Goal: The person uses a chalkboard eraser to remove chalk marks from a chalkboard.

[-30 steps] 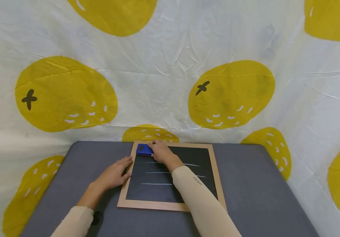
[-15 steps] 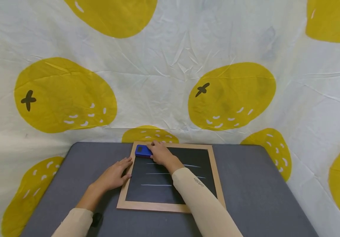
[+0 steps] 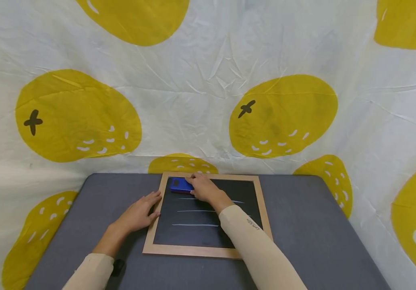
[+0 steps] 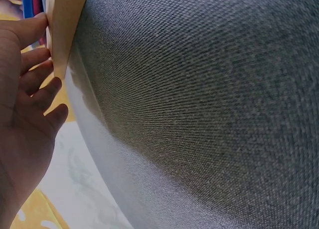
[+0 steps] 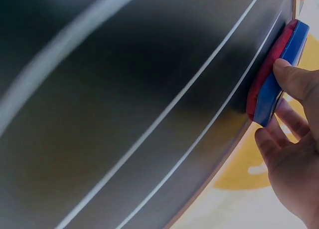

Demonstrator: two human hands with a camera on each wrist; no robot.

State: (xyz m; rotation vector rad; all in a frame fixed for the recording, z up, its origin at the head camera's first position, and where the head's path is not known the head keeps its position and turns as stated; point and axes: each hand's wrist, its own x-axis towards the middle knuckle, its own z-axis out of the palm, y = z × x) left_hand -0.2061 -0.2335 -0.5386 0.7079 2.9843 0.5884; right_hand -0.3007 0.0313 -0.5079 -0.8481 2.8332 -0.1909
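Observation:
A chalkboard in a light wooden frame lies on the table with three pale chalk lines across its black surface. My right hand grips a blue eraser by its right end, near the board's upper left. In the right wrist view the eraser's red felt faces the board, with my thumb on one side and fingers on the other. My left hand rests its fingertips along the frame's left edge, fingers loosely extended. The left wrist view shows those fingertips against the wooden frame. My right forearm hides part of the lines.
The grey cloth-covered table extends on both sides of the board. Behind it hangs a white curtain printed with large yellow fruit, close to the board's far edge. Something small and black shows by my left sleeve.
My right hand slid the eraser slightly left along the board's top, then back to the right. The left hand stays at the frame's left edge.

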